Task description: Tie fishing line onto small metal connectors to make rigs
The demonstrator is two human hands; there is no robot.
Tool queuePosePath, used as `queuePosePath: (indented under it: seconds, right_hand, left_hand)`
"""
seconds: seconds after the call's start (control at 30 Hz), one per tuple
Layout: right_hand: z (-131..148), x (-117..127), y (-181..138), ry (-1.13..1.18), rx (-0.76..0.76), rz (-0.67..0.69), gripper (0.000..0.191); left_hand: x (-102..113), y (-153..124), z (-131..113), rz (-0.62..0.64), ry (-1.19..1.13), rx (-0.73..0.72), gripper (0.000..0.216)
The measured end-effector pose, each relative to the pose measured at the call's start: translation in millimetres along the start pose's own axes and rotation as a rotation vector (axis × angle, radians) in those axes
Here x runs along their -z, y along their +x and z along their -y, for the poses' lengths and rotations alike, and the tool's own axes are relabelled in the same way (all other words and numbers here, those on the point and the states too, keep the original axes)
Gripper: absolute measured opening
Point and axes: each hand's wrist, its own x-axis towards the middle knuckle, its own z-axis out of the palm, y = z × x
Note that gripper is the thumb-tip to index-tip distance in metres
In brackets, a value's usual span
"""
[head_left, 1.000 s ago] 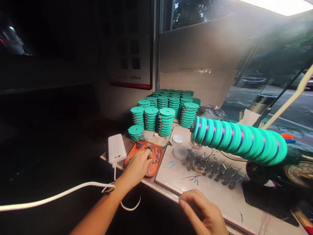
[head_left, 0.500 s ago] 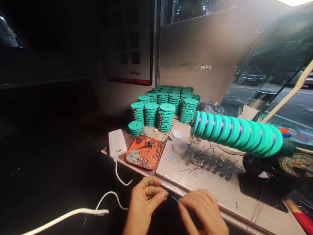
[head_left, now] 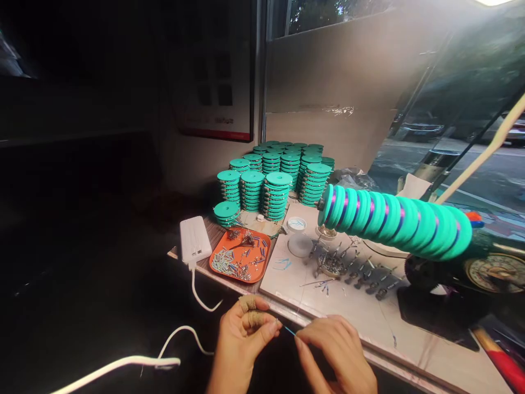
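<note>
My left hand (head_left: 246,340), with tan tape round two fingers, is closed in a pinch at the table's near edge. A tiny piece sits between its thumb and fingertips, too small to name. From there a thin blue strand (head_left: 289,331) runs to my right hand (head_left: 333,350), whose thumb and index finger pinch its other end. Beyond the hands on the table lie a few small blue-ended pieces (head_left: 324,288) and some loose light-blue strands (head_left: 282,264).
An orange tray (head_left: 262,268) holds many small parts. Left of it lies a white power bank (head_left: 195,239) with a cable. Stacked green discs (head_left: 279,197) stand behind. Small metal swivels (head_left: 381,293) line up before a winding machine (head_left: 490,271) carrying a row of green foam spools (head_left: 394,219).
My right hand has shifted slightly left, closer to my left hand, and less of the blue strand shows between them. The whole view has drifted a little.
</note>
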Motion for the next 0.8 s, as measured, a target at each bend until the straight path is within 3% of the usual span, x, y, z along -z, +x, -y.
queuePosePath:
  seconds: [0.37, 0.43, 0.67, 0.8]
  right_hand:
    - [1, -1, 0, -0.023, -0.006, 0.004, 0.01]
    - [3, -1, 1, -0.018, -0.014, 0.011, 0.01]
    - [0, 4, 8, 0.077, -0.103, 0.167, 0.012]
    - [-5, 7, 10, 0.104, -0.152, 0.279, 0.012]
  left_hand:
    - [2, 1, 1, -0.019, 0.025, -0.024, 0.031]
    - [1, 0, 5, -0.027, 0.068, -0.082, 0.03]
    - [-8, -10, 22, -0.249, 0.475, -0.614, 0.021]
    - [-3, -5, 26, -0.083, 0.703, -0.995, 0.028]
